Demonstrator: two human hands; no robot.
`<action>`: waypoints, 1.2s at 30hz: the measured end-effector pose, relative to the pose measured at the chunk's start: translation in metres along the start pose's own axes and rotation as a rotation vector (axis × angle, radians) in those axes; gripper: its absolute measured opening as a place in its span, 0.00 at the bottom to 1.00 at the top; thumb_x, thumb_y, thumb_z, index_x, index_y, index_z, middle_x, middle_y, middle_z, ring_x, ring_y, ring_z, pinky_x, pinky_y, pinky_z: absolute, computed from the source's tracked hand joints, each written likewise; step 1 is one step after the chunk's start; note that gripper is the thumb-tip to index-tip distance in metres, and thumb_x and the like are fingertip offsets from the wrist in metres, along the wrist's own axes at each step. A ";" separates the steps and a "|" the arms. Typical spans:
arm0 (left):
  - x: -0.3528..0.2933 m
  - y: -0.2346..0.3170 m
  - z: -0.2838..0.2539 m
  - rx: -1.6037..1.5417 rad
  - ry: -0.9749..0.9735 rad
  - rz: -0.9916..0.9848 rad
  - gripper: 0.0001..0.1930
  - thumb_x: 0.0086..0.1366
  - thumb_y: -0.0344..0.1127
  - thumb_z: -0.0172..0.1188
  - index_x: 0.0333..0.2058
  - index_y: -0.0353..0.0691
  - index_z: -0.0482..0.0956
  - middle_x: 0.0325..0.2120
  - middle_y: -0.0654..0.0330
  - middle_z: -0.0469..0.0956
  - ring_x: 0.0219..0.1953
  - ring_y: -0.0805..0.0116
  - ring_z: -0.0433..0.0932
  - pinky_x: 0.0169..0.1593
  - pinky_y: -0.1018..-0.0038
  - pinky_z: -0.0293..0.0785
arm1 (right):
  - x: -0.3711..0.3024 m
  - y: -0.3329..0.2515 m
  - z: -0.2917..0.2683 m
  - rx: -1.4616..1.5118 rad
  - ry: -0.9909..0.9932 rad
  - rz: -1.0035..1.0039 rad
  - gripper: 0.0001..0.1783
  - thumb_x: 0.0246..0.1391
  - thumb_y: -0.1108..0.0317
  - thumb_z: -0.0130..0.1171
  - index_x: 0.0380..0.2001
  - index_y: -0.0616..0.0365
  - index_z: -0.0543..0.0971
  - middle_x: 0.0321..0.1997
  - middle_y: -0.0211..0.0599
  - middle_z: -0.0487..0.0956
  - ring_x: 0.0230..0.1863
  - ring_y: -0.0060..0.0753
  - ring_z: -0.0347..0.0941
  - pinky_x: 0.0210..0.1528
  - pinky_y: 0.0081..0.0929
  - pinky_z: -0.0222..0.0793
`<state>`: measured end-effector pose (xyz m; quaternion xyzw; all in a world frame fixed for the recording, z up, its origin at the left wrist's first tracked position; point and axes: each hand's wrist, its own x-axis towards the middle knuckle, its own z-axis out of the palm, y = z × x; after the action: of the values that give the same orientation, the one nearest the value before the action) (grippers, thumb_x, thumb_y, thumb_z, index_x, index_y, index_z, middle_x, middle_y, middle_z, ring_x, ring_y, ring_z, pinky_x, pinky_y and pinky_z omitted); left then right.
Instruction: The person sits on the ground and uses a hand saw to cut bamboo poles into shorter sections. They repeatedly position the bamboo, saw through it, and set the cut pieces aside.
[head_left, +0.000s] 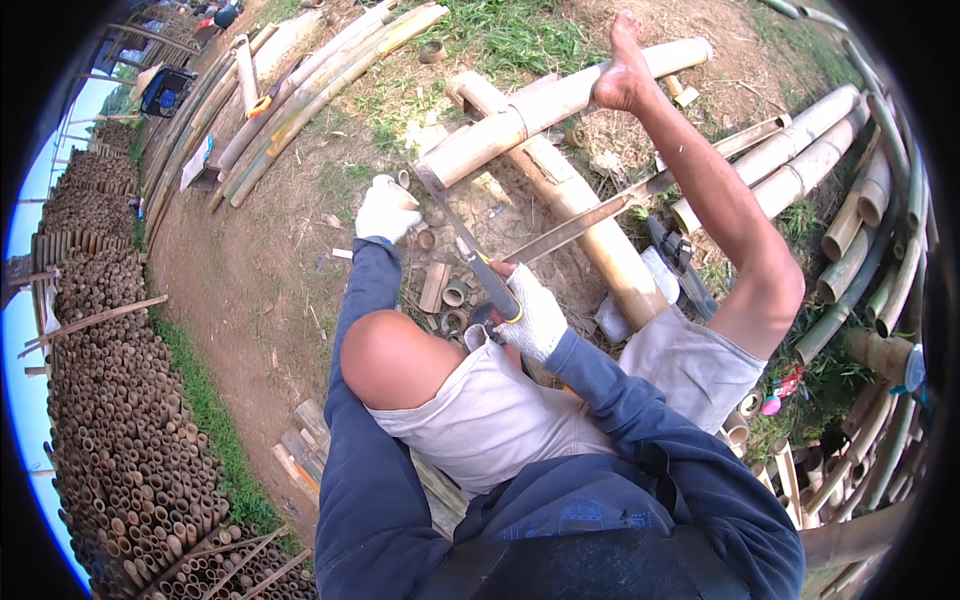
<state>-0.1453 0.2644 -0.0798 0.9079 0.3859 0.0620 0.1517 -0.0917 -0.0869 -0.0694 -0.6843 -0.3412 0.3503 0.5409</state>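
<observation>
My right hand [533, 313], in a white knit glove, grips the dark and yellow handle of a hand saw [467, 238]. The blade slants up and left, its far end beside the near end of a thick bamboo pole [560, 103]. That pole lies across another bamboo log [568, 192], and my bare foot [625, 85] rests on it. Left of the pole end, my left hand [388, 208], also gloved in white, has its fingers curled closed. What is in them cannot be made out. A short bamboo ring [403, 179] shows right by its fingers.
Cut bamboo rings [454, 293] and offcuts litter the ground between my legs. Long poles [330, 85] lie at the far left, one with an orange-handled tool. More poles [790, 160] stretch along the right. A tall stack of cut bamboo [130, 400] fills the left side.
</observation>
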 end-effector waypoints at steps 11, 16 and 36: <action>-0.047 -0.066 0.070 -0.337 -0.084 -0.354 0.57 0.39 0.47 0.85 0.68 0.31 0.69 0.60 0.41 0.79 0.63 0.48 0.79 0.67 0.62 0.74 | -0.049 -0.009 0.007 -0.084 -0.024 -0.144 0.33 0.59 0.76 0.67 0.68 0.60 0.71 0.55 0.47 0.84 0.52 0.34 0.83 0.58 0.31 0.77; -0.066 -0.073 0.080 -0.395 -0.007 -0.384 0.46 0.49 0.49 0.81 0.64 0.32 0.74 0.58 0.42 0.82 0.61 0.49 0.81 0.65 0.59 0.76 | -0.055 -0.006 -0.019 -0.012 -0.003 -0.219 0.31 0.63 0.74 0.66 0.68 0.62 0.70 0.60 0.44 0.79 0.59 0.32 0.78 0.64 0.29 0.72; -0.069 -0.051 0.047 0.121 -0.248 -0.144 0.28 0.61 0.47 0.72 0.54 0.33 0.85 0.46 0.48 0.89 0.48 0.55 0.88 0.53 0.61 0.81 | 0.076 0.073 0.007 0.605 0.404 0.201 0.28 0.67 0.68 0.66 0.65 0.62 0.69 0.41 0.42 0.82 0.38 0.32 0.79 0.41 0.33 0.77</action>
<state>-0.2176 0.2374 -0.1404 0.8860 0.4314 -0.0852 0.1471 -0.0512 -0.0324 -0.1507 -0.5790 -0.0402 0.3445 0.7378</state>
